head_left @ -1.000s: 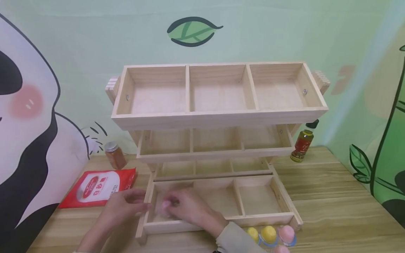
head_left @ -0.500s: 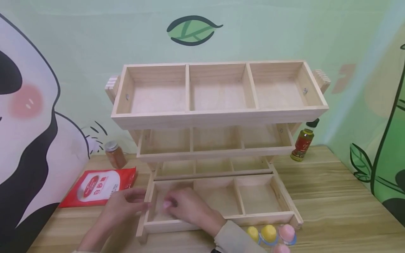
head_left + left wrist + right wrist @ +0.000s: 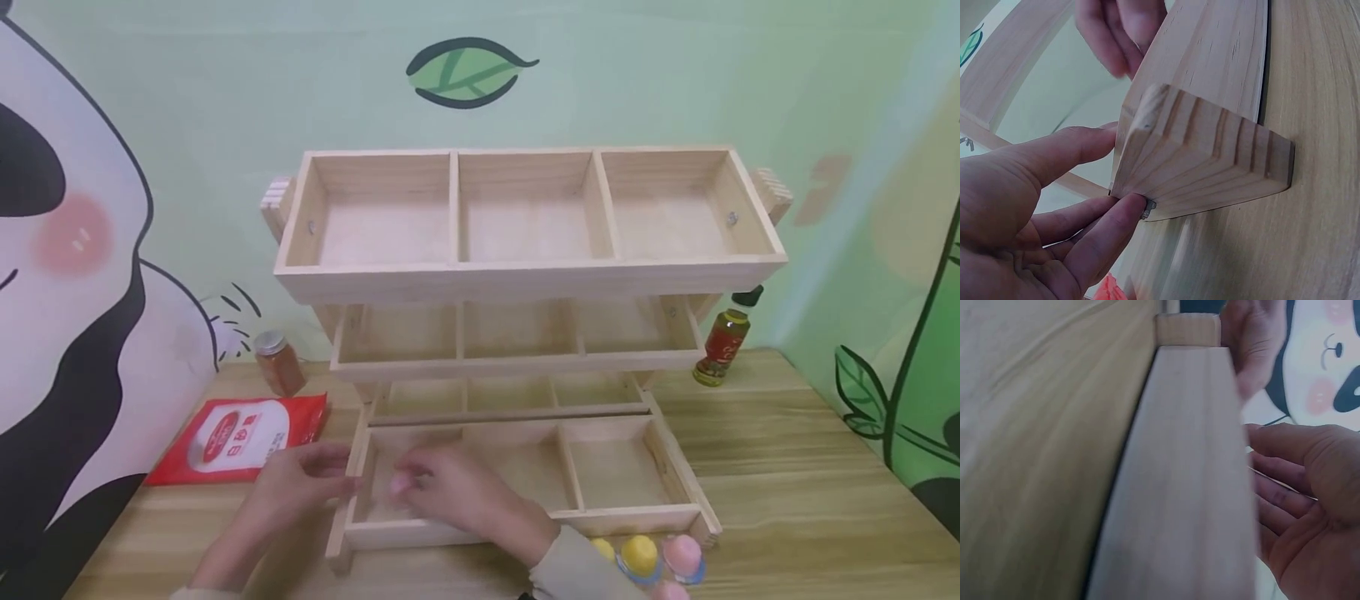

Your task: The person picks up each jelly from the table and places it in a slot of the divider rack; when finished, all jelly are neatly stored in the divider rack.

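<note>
My right hand [image 3: 450, 492] reaches into the left compartment of the bottom tray [image 3: 630, 467] of a tiered wooden storage box. Thumb and fingers pinch a small pink jelly cup [image 3: 402, 483], mostly covered by the hand. The left hand [image 3: 300, 479] holds the tray's left side wall; in the left wrist view its thumb lies at the upper edge and fingertips touch the outer face [image 3: 1210, 162] beside a small metal fitting. In the right wrist view, the front board [image 3: 1179, 475] hides the right fingertips.
Yellow [image 3: 640, 554] and pink jelly cups [image 3: 682, 557] stand at the front right. A red-and-white bag [image 3: 240, 437] and a silver-lidded jar [image 3: 279, 364] are at left, an oil bottle [image 3: 722, 342] at right. Upper trays [image 3: 532, 279] overhang the bottom one.
The head view has shifted a little, moving the scene slightly rightward. Both hands keep nearly the same places at the tray, and the right still pinches the pink jelly cup.
</note>
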`<move>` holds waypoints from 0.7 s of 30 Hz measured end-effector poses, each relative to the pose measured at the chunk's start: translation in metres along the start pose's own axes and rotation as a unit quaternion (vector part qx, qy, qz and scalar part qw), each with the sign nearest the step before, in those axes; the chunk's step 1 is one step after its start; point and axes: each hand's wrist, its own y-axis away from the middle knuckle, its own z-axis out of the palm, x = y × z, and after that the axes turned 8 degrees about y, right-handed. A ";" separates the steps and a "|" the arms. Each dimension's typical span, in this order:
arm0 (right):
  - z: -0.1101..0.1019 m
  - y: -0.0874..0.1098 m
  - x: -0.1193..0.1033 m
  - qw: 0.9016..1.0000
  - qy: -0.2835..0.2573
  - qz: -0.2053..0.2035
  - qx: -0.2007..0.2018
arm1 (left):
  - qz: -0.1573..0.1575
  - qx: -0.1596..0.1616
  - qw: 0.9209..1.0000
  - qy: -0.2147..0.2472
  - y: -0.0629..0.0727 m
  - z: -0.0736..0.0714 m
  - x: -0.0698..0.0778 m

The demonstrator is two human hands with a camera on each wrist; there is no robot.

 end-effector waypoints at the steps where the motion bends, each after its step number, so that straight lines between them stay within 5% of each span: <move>1: -0.003 0.002 0.000 1.000 -0.014 0.001 0.001 | 0.002 0.000 1.000 -0.002 0.000 0.000 0.000; 8: -0.024 0.024 -0.001 0.995 -0.103 0.012 0.003 | -0.005 0.001 1.000 -0.002 -0.001 0.001 0.000; 15: -0.052 0.052 0.002 0.995 -0.097 -0.003 0.013 | 0.000 0.008 1.000 -0.001 -0.002 0.002 0.002; 21: -0.074 0.078 0.017 0.992 -0.123 -0.004 -0.030 | -0.010 0.010 1.000 -0.002 -0.003 0.002 0.002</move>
